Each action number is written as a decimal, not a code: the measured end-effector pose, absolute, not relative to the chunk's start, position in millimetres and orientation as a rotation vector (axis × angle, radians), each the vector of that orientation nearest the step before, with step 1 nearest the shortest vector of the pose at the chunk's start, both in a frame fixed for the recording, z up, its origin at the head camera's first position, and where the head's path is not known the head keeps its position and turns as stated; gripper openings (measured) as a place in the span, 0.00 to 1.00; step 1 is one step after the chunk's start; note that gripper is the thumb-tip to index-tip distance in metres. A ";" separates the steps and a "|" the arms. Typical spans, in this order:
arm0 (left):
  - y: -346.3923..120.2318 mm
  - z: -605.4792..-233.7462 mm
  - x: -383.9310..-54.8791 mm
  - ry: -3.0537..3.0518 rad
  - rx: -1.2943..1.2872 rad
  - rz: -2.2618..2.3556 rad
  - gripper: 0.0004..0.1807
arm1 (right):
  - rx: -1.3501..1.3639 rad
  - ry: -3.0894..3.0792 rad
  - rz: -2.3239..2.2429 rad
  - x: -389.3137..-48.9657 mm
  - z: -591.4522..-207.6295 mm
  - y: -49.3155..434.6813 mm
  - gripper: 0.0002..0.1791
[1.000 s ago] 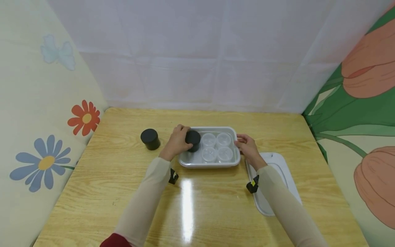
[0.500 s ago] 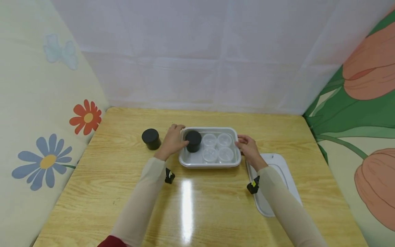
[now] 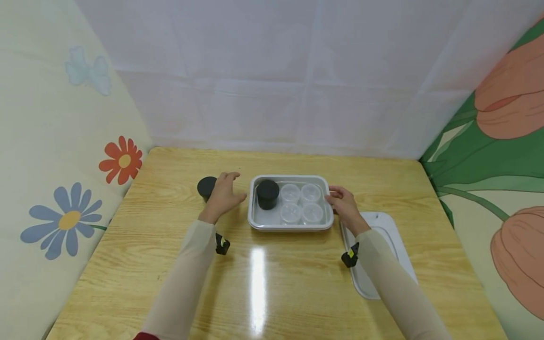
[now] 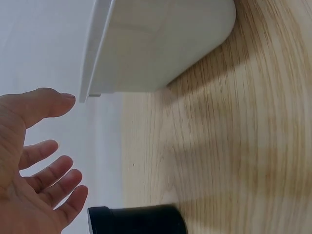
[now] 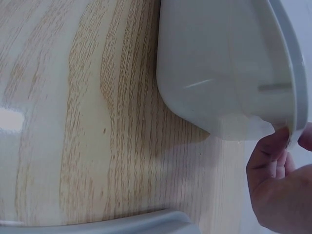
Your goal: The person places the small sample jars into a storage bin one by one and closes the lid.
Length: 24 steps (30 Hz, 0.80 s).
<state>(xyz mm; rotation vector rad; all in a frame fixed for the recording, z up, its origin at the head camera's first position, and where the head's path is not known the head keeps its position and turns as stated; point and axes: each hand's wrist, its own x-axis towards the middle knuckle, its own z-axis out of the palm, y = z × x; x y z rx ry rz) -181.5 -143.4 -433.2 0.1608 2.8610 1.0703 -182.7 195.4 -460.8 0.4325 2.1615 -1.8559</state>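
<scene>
A white rectangular container (image 3: 263, 218) stands mid-table. Inside it are one black lidded jar (image 3: 267, 191) at the left and several clear round cups (image 3: 291, 213) at the right. My left hand (image 3: 224, 197) hovers between the container and a second black jar (image 3: 206, 185), partly hiding that jar. Its fingers are spread and hold nothing; in the left wrist view the jar (image 4: 139, 220) lies below the fingertips, apart from them. At the container's right end my right hand (image 3: 343, 205) pinches the rim between thumb and fingers, as the right wrist view shows (image 5: 280, 180).
A white lid (image 3: 384, 236) lies flat on the wooden table (image 3: 297, 283) at the right, partly under the right forearm. White cloth (image 3: 255, 94) hangs behind the table, with flower-printed cloths at both sides.
My left hand has let go of the black jar inside the container and moved left toward the other jar. The right hand has stayed at the container's rim.
</scene>
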 end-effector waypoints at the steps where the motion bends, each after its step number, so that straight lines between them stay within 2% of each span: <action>1: -145.6 -433.0 -180.9 2.868 0.160 1.065 0.36 | 0.433 2.160 -1.856 -182.7 -460.8 195.7 0.25; 24: -210.2 -435.4 -169.5 2.926 -0.001 1.077 0.38 | 0.396 2.167 -1.850 -182.7 -461.1 196.4 0.25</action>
